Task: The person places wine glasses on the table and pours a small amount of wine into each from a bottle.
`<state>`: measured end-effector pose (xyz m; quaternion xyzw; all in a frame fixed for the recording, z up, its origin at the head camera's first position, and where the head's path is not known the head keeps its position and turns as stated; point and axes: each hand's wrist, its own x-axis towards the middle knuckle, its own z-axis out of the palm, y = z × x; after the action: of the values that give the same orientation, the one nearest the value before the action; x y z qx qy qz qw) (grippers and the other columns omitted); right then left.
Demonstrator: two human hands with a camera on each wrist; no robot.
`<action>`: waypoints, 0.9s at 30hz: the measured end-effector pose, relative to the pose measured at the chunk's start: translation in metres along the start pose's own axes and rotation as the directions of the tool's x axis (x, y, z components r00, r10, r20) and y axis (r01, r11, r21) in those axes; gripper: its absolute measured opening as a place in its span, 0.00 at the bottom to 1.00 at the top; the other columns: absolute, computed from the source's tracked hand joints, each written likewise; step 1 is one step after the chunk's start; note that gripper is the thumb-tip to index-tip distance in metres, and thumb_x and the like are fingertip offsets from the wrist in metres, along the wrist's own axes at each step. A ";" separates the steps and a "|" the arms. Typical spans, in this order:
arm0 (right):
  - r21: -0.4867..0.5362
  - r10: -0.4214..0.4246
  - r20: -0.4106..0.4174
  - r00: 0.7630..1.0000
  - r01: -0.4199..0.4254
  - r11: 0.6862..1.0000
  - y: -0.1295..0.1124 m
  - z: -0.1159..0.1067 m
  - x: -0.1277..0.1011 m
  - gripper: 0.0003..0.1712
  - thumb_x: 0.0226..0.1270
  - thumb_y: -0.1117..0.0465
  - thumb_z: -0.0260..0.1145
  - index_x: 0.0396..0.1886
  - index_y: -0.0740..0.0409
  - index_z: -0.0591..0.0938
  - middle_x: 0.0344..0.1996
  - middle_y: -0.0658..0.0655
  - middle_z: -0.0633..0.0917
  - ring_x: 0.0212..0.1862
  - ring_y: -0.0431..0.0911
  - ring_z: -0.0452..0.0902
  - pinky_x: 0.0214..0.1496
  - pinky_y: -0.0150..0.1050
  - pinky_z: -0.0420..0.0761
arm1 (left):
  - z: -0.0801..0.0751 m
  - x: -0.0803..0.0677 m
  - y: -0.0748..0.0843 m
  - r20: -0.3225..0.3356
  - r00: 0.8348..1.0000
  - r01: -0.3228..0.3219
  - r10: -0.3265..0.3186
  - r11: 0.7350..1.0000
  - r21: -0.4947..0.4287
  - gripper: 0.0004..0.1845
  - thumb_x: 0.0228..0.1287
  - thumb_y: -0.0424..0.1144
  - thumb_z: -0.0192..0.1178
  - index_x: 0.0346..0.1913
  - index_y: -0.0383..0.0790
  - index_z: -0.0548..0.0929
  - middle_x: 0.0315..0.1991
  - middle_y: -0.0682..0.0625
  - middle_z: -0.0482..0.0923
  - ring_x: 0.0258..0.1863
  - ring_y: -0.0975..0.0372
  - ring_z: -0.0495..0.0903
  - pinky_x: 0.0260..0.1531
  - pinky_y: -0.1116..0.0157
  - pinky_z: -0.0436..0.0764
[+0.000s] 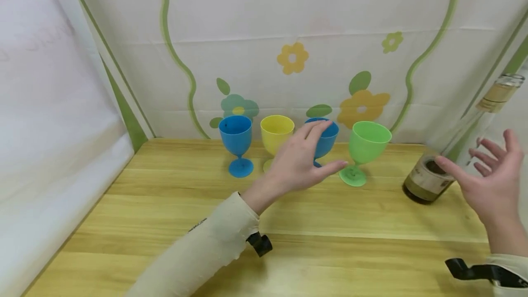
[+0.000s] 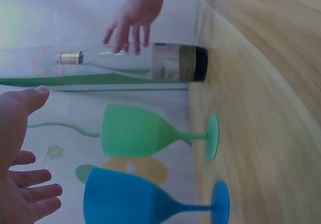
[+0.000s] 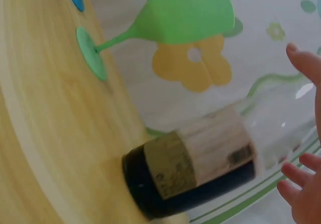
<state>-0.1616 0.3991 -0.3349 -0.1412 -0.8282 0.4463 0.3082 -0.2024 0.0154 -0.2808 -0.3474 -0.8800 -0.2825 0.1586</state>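
My left hand (image 1: 294, 162), fingers spread and extended, hovers in front of a yellow goblet (image 1: 276, 133) and a blue goblet (image 1: 327, 142), partly hiding both. Nothing is in its grasp. Just right of its thumb stands a light green goblet (image 1: 368, 143). My right hand (image 1: 492, 191) is held with thumb and fingers apart beside a clear glass bottle (image 1: 429, 180), which stands upright on the table with a paper label and dark liquid in its bottom. In the right wrist view the thumb and fingers (image 3: 296, 176) flank the bottle's clear upper part.
Another blue goblet (image 1: 236, 134) ends the row at the left. The goblets stand upright near the back edge of the wooden table (image 1: 330, 260). Behind them hangs a white cloth (image 1: 247, 13) printed with flowers, and a white sheet (image 1: 53, 104) borders the left side.
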 end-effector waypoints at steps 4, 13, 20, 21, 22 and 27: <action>0.054 -0.016 0.149 0.989 0.008 0.999 0.027 -0.002 0.003 0.66 0.73 0.64 0.72 0.86 0.30 0.32 0.87 0.49 0.51 0.79 0.37 0.61 0.76 0.17 0.59 | 0.010 0.003 0.008 0.036 0.998 0.055 -0.052 0.993 -0.107 0.44 0.70 0.62 0.67 0.82 0.48 0.64 0.80 0.49 0.67 0.74 0.55 0.76 0.67 0.57 0.83; 0.199 -0.090 0.381 0.920 0.014 0.980 0.065 -0.007 0.011 0.67 0.71 0.72 0.71 0.87 0.35 0.34 0.77 0.39 0.70 0.67 0.26 0.71 0.46 0.13 0.77 | 0.031 0.012 0.017 0.086 0.990 0.130 -0.110 0.952 -0.276 0.44 0.69 0.59 0.70 0.80 0.45 0.67 0.78 0.51 0.71 0.75 0.57 0.74 0.71 0.57 0.79; 0.102 -0.077 0.395 0.915 0.040 0.994 0.070 -0.005 0.013 0.65 0.70 0.70 0.73 0.88 0.40 0.38 0.54 0.26 0.76 0.50 0.18 0.74 0.42 0.15 0.77 | 0.054 0.019 0.021 0.149 0.973 0.218 -0.177 0.914 -0.341 0.47 0.68 0.62 0.69 0.82 0.46 0.64 0.79 0.54 0.70 0.79 0.59 0.69 0.74 0.53 0.77; 0.087 -0.074 0.390 0.918 0.043 0.995 0.070 -0.005 0.013 0.65 0.70 0.69 0.73 0.89 0.40 0.39 0.54 0.26 0.76 0.50 0.18 0.74 0.42 0.15 0.77 | 0.057 0.020 0.021 0.157 0.968 0.238 -0.194 0.907 -0.348 0.48 0.68 0.63 0.69 0.83 0.46 0.63 0.80 0.54 0.68 0.80 0.59 0.68 0.74 0.52 0.76; 0.074 -0.072 0.387 0.919 0.047 0.996 0.070 -0.004 0.012 0.64 0.70 0.68 0.74 0.89 0.40 0.40 0.54 0.26 0.76 0.50 0.18 0.73 0.42 0.15 0.77 | 0.061 0.021 0.021 0.167 0.962 0.263 -0.215 0.896 -0.359 0.49 0.67 0.64 0.69 0.83 0.47 0.62 0.81 0.54 0.67 0.80 0.58 0.68 0.74 0.52 0.76; 0.026 -0.057 0.370 0.927 0.051 0.998 0.070 0.000 0.011 0.62 0.69 0.64 0.76 0.88 0.41 0.44 0.53 0.26 0.75 0.51 0.19 0.71 0.42 0.14 0.75 | 0.078 0.026 0.019 0.189 0.934 0.356 -0.303 0.833 -0.424 0.51 0.65 0.65 0.70 0.84 0.51 0.59 0.81 0.55 0.66 0.79 0.58 0.68 0.72 0.49 0.78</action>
<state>-0.1727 0.4440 -0.3881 -0.0291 -0.8714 0.4631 0.1595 -0.2139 0.0875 -0.3223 -0.2334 -0.8442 -0.4818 -0.0279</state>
